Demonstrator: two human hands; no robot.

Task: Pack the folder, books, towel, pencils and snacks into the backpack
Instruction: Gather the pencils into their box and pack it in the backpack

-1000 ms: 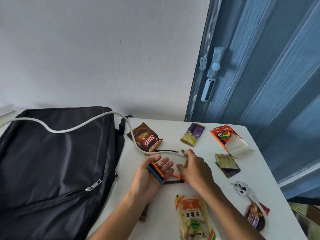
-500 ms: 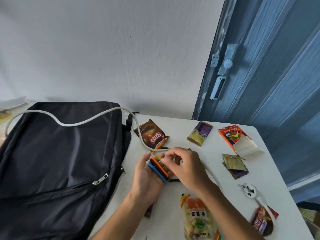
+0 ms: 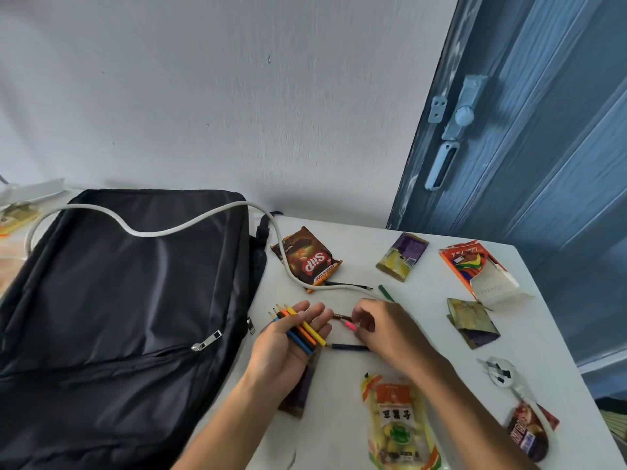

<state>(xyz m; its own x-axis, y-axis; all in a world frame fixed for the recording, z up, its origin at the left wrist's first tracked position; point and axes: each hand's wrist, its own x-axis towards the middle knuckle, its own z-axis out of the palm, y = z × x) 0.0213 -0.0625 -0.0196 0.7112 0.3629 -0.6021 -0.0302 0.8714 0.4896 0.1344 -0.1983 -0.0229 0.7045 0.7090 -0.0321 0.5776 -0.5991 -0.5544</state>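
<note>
A black backpack [image 3: 112, 300] lies flat on the left, its zipper shut. My left hand [image 3: 288, 340] is palm up beside it, with several colour pencils [image 3: 300, 329] lying across the straight fingers. My right hand [image 3: 383, 329] pinches a pink pencil [image 3: 351, 325] just right of the left hand. A dark blue pencil [image 3: 349, 347], a brown pencil [image 3: 341, 315], a green pencil [image 3: 385, 292] and a black pencil [image 3: 349, 285] lie on the table. Snack packets lie around: a brown Siip packet [image 3: 307, 259], a purple-yellow one [image 3: 402, 256], a gold one [image 3: 471, 322], a yellow one [image 3: 397, 425].
A white cable [image 3: 169, 228] runs over the backpack and across the white table [image 3: 342, 385] to a plug [image 3: 498, 371]. An open orange pencil box [image 3: 475, 269] stands at the back right. A red snack packet [image 3: 529, 432] lies near the right edge. A blue door [image 3: 543, 130] is behind.
My right hand has drawn back from my left palm to the table and now pinches the pink pencil. My left hand has opened flat with the pencils on it.
</note>
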